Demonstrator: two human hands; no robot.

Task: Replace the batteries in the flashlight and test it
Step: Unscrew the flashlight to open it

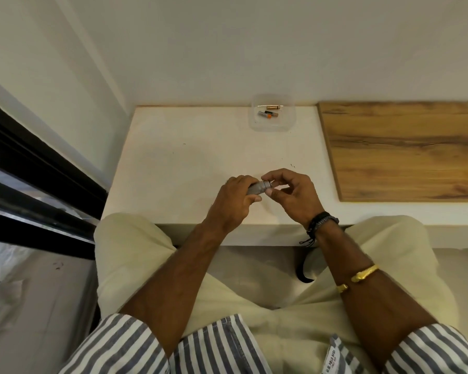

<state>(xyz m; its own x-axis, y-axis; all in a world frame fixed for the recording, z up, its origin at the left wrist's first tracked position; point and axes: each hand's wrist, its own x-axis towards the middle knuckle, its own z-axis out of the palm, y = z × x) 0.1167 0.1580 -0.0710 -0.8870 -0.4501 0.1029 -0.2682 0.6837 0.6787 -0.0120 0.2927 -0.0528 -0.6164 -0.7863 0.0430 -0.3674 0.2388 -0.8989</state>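
Note:
A small grey metal flashlight [257, 187] lies sideways in my left hand [234, 201], which is wrapped around its body just above the white table [179, 171]. My right hand [289, 193] pinches the flashlight's right end with thumb and fingertips; whether that end is a cap or the body I cannot tell. A clear plastic container [273, 112] at the table's far edge holds a few small batteries [268, 114], copper, grey and orange.
A wood-grain panel [405, 149] lies on the right part of the table. A white wall rises behind the table. A dark window frame [38, 168] runs along the left. My knees in pale trousers press against the table's front edge.

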